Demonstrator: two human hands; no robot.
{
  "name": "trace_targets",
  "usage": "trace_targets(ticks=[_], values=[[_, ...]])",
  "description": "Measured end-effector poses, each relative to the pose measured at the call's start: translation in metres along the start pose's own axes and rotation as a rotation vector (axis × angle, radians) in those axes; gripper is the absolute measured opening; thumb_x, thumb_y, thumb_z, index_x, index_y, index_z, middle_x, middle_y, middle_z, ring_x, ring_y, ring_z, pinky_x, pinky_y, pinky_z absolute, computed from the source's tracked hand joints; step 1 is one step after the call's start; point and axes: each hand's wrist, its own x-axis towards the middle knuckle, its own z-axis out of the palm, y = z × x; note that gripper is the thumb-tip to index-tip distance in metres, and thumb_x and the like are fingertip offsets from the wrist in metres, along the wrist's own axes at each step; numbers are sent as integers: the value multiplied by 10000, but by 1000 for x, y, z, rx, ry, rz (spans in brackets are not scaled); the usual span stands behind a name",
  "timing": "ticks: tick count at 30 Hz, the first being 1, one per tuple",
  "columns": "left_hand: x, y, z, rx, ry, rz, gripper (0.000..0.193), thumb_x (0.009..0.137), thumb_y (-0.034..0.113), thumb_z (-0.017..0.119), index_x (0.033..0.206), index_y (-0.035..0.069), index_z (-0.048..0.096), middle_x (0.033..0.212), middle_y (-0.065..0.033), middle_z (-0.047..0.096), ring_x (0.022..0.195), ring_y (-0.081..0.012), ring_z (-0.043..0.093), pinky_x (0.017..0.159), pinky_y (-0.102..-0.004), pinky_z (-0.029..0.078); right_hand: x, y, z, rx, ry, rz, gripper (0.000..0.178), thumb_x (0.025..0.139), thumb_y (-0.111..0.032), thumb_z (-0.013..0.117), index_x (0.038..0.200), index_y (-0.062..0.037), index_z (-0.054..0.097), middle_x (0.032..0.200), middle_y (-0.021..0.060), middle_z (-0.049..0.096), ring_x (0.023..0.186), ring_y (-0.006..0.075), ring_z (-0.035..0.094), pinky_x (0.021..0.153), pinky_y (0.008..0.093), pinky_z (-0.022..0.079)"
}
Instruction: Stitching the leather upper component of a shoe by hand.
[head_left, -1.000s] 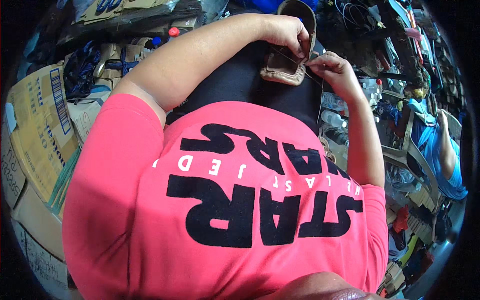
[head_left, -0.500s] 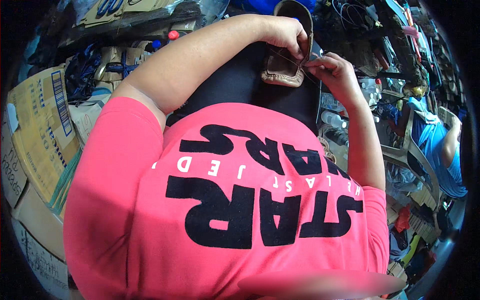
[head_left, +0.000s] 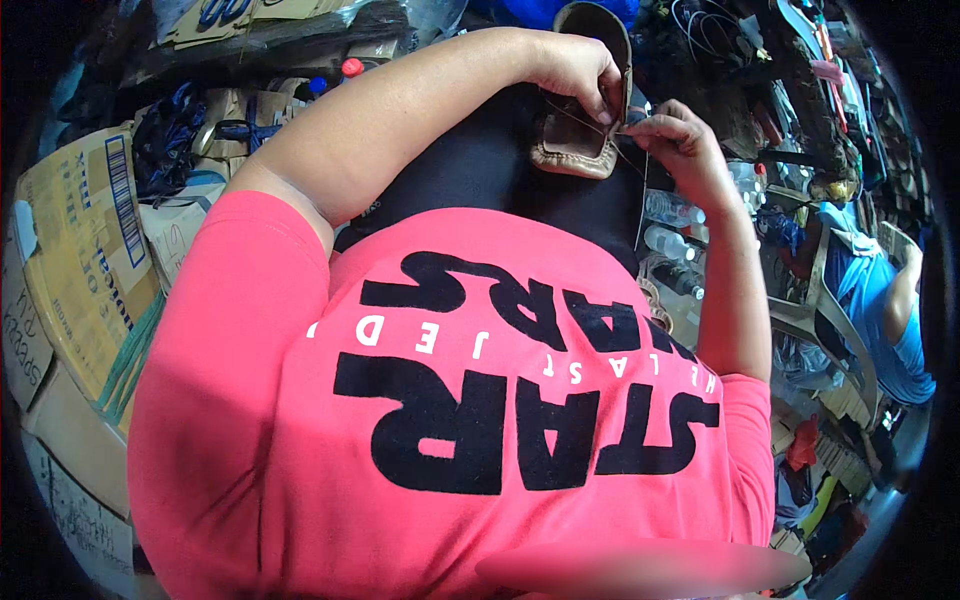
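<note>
A brown leather shoe [head_left: 585, 110] rests on my dark lap at the top middle of the view. My left hand [head_left: 572, 68] grips the shoe's upper edge. At the shoe's right side my right hand [head_left: 672, 135] pinches a thin needle with thread [head_left: 640, 195] trailing down from it. My pink printed shirt [head_left: 450, 400] fills the lower half of the view.
Cardboard boxes [head_left: 85, 260] are stacked at the left. Clear plastic bottles [head_left: 672, 225] lie under my right forearm. A person in a blue shirt [head_left: 885, 310] sits at the right among cluttered goods. Cables and tools crowd the top right.
My right hand has shifted slightly at the shoe's edge, and the thread now hangs down from it. My left hand keeps its hold on the shoe.
</note>
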Motion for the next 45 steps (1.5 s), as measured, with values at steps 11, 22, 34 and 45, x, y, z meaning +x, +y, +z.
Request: trace_targets(ticks=[11,22,34,45], values=[[-26,-8,0,388,650,141,342,669,191,686,962,28,619,928,-103,606,893,-226,590,763,-348,474,-6,-17,17,13,81,90,145,797,20,651,925,-40,686,807,15,515,745,94,500,667,233,417],[-131,23,16,294,828,31,157,792,15,642,893,104,723,876,-24,634,780,-137,590,696,-250,460,-36,-25,53,-375,330,-37,297,775,-52,639,1046,-168,678,766,57,525,725,250,544,701,356,427],[-73,-1,58,569,817,228,170,734,159,705,882,239,727,703,5,496,749,-189,510,700,-341,368,-13,-4,17,228,-17,182,308,850,72,530,1033,-113,694,910,39,547,889,132,547,834,230,431],[-67,-2,59,626,768,142,175,743,173,695,878,278,734,733,16,493,822,-183,505,749,-354,337,-3,15,12,202,-50,145,348,818,106,524,1003,-124,709,882,20,528,885,137,539,840,236,434]])
